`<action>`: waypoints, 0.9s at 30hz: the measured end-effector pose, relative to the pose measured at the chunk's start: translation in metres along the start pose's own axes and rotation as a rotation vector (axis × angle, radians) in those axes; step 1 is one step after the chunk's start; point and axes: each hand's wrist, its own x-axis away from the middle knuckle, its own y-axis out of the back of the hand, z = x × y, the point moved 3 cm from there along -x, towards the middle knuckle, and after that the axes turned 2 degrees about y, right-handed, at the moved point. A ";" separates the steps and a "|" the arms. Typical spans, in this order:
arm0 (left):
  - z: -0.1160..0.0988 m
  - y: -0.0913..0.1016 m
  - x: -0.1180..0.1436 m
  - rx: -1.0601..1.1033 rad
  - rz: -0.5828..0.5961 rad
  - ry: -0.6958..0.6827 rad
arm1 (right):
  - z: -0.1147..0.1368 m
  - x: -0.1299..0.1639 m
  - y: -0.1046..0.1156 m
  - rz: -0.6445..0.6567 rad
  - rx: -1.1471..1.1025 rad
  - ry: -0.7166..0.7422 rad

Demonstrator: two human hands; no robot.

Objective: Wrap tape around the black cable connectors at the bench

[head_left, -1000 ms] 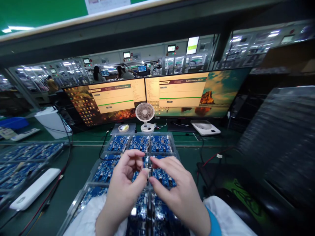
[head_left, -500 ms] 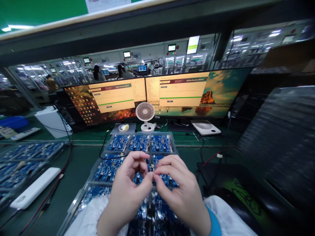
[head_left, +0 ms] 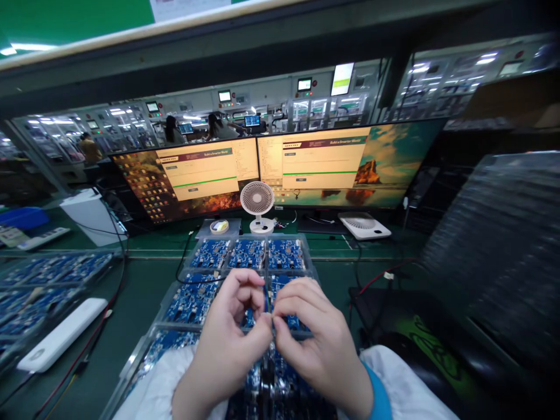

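Note:
Over the middle of a clear plastic tray (head_left: 131, 364) of blue circuit boards (head_left: 186, 303), my two hands meet at the fingertips. My left hand (head_left: 234, 332) is closed in a curl, thumb and fingers around a thin blue circuit board (head_left: 266, 296) seen nearly edge-on. My right hand (head_left: 312, 329) pinches thumb and fingers together against that board's near edge, beside the left thumb. Whatever lies in the right pinch is too small and covered to make out. A black cable (head_left: 192, 281) runs in from the left behind my left hand.
Two monitors (head_left: 205, 175) stand behind the tray, with a small white fan (head_left: 257, 198) before them. Left are a white power strip-like bar (head_left: 65, 332) and another board tray (head_left: 56, 280). At right are a white flat device (head_left: 364, 226) and a bubble-wrapped stack (head_left: 503, 233).
My right fingers have curled in slightly more around the pinch. The thin blue board edge between the hands shows more clearly. Both hands stay in nearly the same place.

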 end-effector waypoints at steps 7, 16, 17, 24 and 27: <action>0.002 0.003 -0.002 0.111 -0.002 0.015 | 0.001 -0.001 0.003 -0.033 0.011 0.015; -0.006 -0.007 0.006 0.167 -0.132 0.022 | 0.004 0.001 0.001 -0.043 0.048 0.055; -0.005 -0.008 0.007 0.182 -0.123 0.029 | 0.004 0.000 0.001 -0.051 0.066 0.066; 0.005 0.003 -0.003 0.223 -0.140 -0.006 | -0.009 -0.001 0.006 -0.060 -0.239 -0.212; 0.003 0.007 -0.008 0.072 -0.094 -0.039 | -0.017 0.003 0.002 -0.028 -0.571 -0.392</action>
